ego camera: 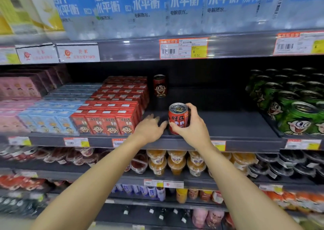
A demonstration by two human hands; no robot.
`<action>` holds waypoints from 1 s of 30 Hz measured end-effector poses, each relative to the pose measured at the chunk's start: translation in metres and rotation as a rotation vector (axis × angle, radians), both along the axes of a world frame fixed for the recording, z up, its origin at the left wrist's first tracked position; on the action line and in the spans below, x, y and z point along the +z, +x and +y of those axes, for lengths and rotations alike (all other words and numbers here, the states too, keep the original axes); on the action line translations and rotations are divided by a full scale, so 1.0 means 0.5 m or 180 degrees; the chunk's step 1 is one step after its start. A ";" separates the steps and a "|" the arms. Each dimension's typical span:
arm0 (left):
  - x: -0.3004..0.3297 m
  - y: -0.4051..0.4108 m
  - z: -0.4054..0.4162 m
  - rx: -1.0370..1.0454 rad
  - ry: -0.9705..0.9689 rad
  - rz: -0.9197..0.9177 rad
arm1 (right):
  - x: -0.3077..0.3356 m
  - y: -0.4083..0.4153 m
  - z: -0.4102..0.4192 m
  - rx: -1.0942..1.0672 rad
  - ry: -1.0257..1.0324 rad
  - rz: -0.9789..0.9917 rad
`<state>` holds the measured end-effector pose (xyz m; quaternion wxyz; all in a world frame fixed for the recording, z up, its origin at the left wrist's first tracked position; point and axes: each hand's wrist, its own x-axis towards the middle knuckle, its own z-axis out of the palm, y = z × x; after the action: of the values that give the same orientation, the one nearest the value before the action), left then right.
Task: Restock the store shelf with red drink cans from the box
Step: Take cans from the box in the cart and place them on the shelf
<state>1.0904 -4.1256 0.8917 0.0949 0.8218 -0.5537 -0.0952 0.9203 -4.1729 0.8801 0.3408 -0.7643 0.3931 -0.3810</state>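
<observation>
Red can (178, 118) stands near the front of the dark shelf (228, 124), the right hand (191, 124) wrapped around it and the left hand (149, 127) flat and loose beside it, so slide it back gently, keeping it upright.

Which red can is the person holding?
The front red can, near the shelf edge. The right hand grips it. The other red can stands alone farther back, untouched. The left hand holds nothing.
</observation>
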 end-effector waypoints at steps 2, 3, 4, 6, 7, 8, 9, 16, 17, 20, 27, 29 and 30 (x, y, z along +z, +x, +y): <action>-0.011 -0.010 0.016 0.0099 -0.0429 -0.0062 | 0.002 0.001 0.002 -0.0037 -0.0016 0.0041; -0.014 -0.017 0.022 0.0160 -0.0607 -0.0127 | 0.002 0.001 0.003 -0.0048 -0.0019 0.0060; -0.016 -0.023 0.026 0.0204 -0.0720 -0.0187 | 0.002 0.002 0.004 -0.0058 -0.0011 0.0078; -0.016 -0.029 0.029 0.0232 -0.0812 -0.0235 | 0.002 0.002 0.003 -0.0083 0.0026 0.0103; -0.014 -0.029 0.031 0.0233 -0.0818 -0.0205 | 0.003 0.002 0.002 -0.0079 0.0074 0.0102; -0.013 -0.028 0.032 0.0229 -0.0813 -0.0151 | 0.003 0.002 0.001 -0.0068 0.0136 0.0090; -0.011 -0.027 0.033 0.0225 -0.0798 -0.0099 | 0.004 0.003 -0.002 -0.0056 0.0188 0.0077; -0.015 -0.029 0.034 0.0253 -0.0873 -0.0042 | -0.007 0.018 0.024 -0.0462 -0.0114 -0.0098; -0.016 -0.029 0.033 0.0260 -0.0875 -0.0041 | -0.008 0.023 0.029 -0.0514 -0.0121 -0.0170; -0.018 -0.029 0.033 0.0277 -0.0810 -0.0030 | -0.006 0.036 0.033 -0.0629 -0.0132 -0.0211; -0.024 -0.022 0.026 0.0238 -0.0691 -0.0059 | 0.019 0.077 -0.021 -0.0750 0.0155 -0.0272; -0.024 -0.021 0.026 0.0238 -0.0650 -0.0055 | 0.024 0.090 -0.048 -0.0796 0.0171 -0.0228; -0.022 -0.021 0.027 0.0239 -0.0643 -0.0027 | 0.025 0.097 -0.063 -0.0806 0.0192 -0.0219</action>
<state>1.0797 -4.1123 0.8805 0.1784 0.8286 -0.5297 -0.0318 0.9687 -4.2045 0.8928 0.3261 -0.6845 0.4858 -0.4349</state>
